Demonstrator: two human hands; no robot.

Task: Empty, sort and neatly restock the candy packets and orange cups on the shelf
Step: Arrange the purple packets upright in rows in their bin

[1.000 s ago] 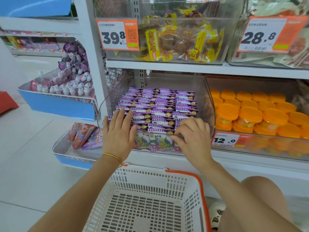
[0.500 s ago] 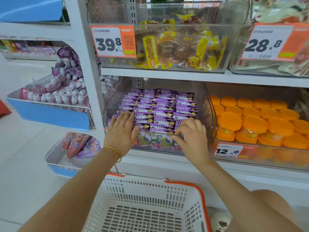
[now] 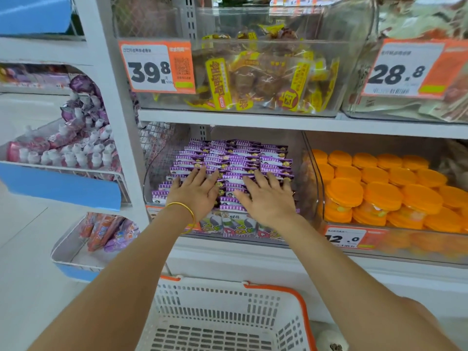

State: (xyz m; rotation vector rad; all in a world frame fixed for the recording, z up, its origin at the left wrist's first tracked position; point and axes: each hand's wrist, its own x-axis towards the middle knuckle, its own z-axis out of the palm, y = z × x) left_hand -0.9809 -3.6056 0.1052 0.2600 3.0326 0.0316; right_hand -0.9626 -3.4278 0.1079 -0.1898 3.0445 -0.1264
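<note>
Left hand (image 3: 196,196) and right hand (image 3: 269,201) lie spread flat on candy packets (image 3: 238,154). Packets judged light, soft, slippery; clasp whole rows by the sides.

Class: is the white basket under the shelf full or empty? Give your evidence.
Empty, as far as shown: the basket has bare slotted floor and walls, nothing inside. Its near end is out of frame.

The white shelf (image 3: 253,262) at mid-frame bears two clear bins (image 3: 417,247): candy packets (image 3: 240,158) at centre, orange cups (image 3: 379,188) at right.
</note>
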